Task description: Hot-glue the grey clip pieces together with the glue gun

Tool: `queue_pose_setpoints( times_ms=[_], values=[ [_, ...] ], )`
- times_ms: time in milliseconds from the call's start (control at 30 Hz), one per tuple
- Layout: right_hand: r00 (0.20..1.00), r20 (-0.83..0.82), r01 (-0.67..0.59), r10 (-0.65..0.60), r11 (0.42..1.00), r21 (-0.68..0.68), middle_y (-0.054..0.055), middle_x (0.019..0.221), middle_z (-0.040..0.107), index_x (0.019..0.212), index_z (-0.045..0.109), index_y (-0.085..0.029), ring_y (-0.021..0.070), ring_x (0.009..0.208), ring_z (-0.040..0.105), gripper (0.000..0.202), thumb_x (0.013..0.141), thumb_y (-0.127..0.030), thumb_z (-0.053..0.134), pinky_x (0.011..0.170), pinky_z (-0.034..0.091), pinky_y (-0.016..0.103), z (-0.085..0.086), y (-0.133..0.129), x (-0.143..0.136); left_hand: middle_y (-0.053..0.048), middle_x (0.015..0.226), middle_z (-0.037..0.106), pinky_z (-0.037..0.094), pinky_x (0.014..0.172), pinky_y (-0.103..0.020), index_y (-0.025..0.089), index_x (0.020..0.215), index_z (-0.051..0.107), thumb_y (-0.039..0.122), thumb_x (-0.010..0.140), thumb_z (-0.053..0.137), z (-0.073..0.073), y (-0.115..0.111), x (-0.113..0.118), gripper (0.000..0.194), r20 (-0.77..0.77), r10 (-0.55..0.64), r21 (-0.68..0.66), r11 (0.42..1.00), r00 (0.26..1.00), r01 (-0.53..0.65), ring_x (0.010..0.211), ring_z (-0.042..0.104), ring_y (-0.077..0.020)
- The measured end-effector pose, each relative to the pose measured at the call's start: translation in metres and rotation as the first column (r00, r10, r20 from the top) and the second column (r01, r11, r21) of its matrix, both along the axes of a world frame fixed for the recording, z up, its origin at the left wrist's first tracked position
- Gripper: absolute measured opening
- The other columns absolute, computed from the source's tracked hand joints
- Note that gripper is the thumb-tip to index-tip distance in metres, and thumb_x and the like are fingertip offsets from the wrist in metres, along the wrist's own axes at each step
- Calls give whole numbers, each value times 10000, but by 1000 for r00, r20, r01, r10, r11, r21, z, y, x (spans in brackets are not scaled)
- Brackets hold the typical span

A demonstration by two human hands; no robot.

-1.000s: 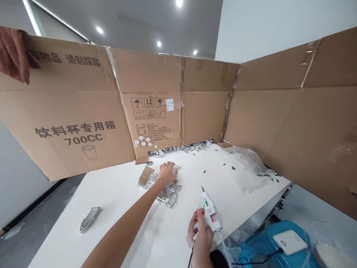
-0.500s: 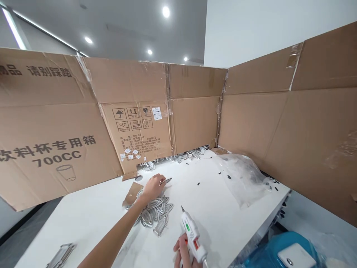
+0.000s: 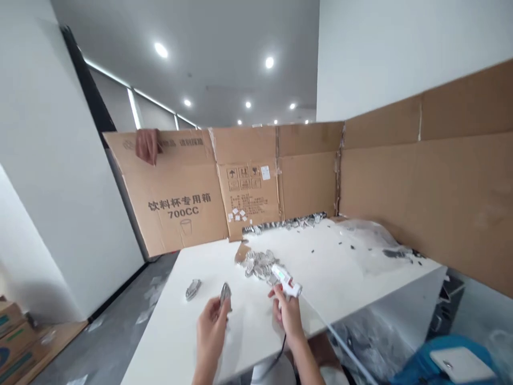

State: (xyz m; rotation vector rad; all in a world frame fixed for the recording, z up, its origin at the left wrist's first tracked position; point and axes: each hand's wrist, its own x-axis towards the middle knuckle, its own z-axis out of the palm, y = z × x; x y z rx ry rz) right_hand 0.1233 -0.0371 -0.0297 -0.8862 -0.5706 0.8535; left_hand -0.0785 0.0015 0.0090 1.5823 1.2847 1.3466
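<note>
Left hand [image 3: 210,332] grips silvery piece [image 3: 225,294], right hand [image 3: 290,316] grips glue gun [image 3: 286,279]; best hold piece steady, gun's front clear of skin.

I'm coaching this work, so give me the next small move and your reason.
I'd probably bring the glue gun in the right hand closer to the silvery piece in the left hand: each hand has hold of its item, but a gap separates them, and the gun points away from the piece, towards the pile.
</note>
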Motion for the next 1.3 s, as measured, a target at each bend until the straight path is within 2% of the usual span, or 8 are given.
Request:
queue_pose_setpoints(
  times_ms=[67,167,267,367,667,867,1100,1300],
  values=[
    [1000,-12,4,-4,999,41,-72,556,542,863,613,-198,33,365,241,633,797,-796,812,356,166,168,-7,10,-19,-44,681,655,505,559,-351,228,797,729,973,606,731,-17,-1,-10,769,80,6,-89,996,997,2,565,583,-220],
    [987,75,-143,141,990,13,-124,457,350,846,627,-196,46,368,222,606,865,-785,768,376,178,172,-13,17,-34,-50,655,633,503,546,-360,228,781,745,998,523,746,-30,-5,-13,812,188,-18,-181,982,982,53,555,569,-224],
    [968,143,-215,207,976,40,-121,461,330,833,631,-186,47,392,227,588,922,-760,717,401,185,171,-9,7,-36,-42,706,638,516,641,-336,221,780,732,880,661,791,-24,-19,-10,673,205,-5,-141,989,979,35,635,573,-209],
    [941,143,-299,306,952,-70,-133,425,292,826,620,-200,49,371,178,597,875,-783,740,384,131,185,-6,-1,-32,-57,796,675,488,679,-303,197,885,776,799,738,802,-17,-26,-8,621,253,-34,-129,989,967,68,706,566,-203],
    [829,312,-439,464,886,-150,-113,440,309,862,647,-212,73,375,182,600,931,-808,675,385,156,243,-19,-5,-34,-55,820,667,466,687,-279,166,977,812,727,735,864,-26,-12,-11,613,320,-34,-198,975,947,102,736,553,-188],
    [739,325,-577,591,803,-147,-43,672,531,872,610,-213,56,421,258,580,923,-782,713,404,174,256,-13,-16,-29,-82,880,720,477,687,-279,159,1012,825,712,737,867,-26,-14,-12,619,318,-69,-190,972,945,135,752,575,-192],
    [688,385,-570,616,786,-238,-26,694,558,877,614,-224,88,458,309,581,929,-801,667,439,218,267,-15,-15,-30,-101,924,750,491,708,-287,154,1019,823,710,744,865,-28,-11,-10,622,335,-51,-176,978,941,116,771,589,-197],
    [657,504,-456,561,828,-327,-35,570,458,802,637,-231,153,522,405,604,964,-811,585,537,333,290,-15,-15,-31,-72,880,718,472,683,-269,163,1023,818,684,766,868,-28,-11,-10,584,345,-56,-169,978,937,120,744,561,-176]
  ],
)
